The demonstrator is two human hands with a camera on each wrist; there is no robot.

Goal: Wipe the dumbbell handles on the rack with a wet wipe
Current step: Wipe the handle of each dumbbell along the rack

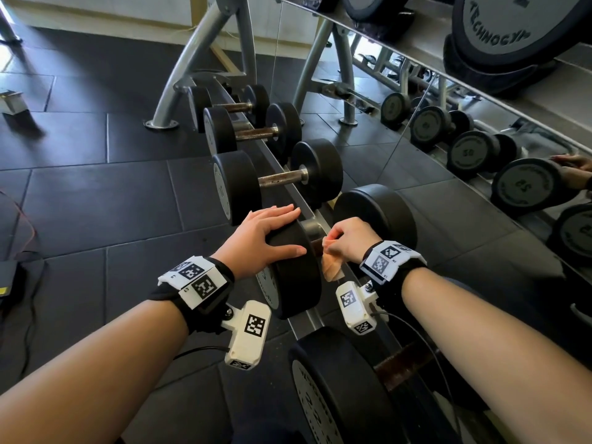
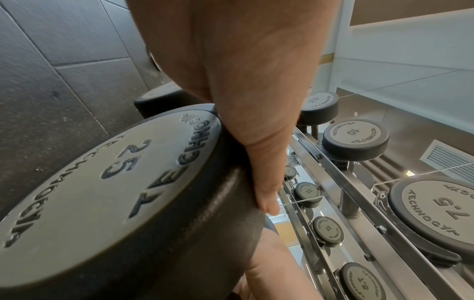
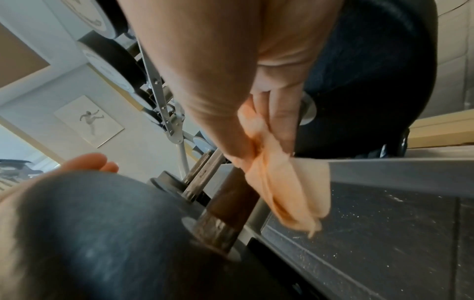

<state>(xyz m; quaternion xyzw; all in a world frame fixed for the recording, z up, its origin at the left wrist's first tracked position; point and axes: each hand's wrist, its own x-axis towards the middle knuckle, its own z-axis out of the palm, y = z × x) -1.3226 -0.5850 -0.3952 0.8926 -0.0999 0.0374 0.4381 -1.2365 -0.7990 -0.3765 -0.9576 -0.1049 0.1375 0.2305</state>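
Flat on the 25 dumbbell (image 2: 107,182) head, the left hand (image 1: 259,238) is spread. Only the right wrist view shows the wipe (image 3: 279,182) pinched by the right hand (image 1: 349,238) at the handle (image 3: 231,194).

Narrow handle (image 1: 315,248) gap between two black heads (image 1: 294,270), rack rail (image 1: 307,203) close beneath, open floor (image 1: 112,203) leftward.

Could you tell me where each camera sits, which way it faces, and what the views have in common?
Head: worn on the head, looking down at the dumbbell rack; both forearms, left hand, right hand.
Left wrist: under the left hand, facing along it; its palm rests on the 25 dumbbell.
Right wrist: under the right hand, facing its fingers, which pinch the orange wipe at the rusty handle.
Shared: all three show the 25 dumbbell.
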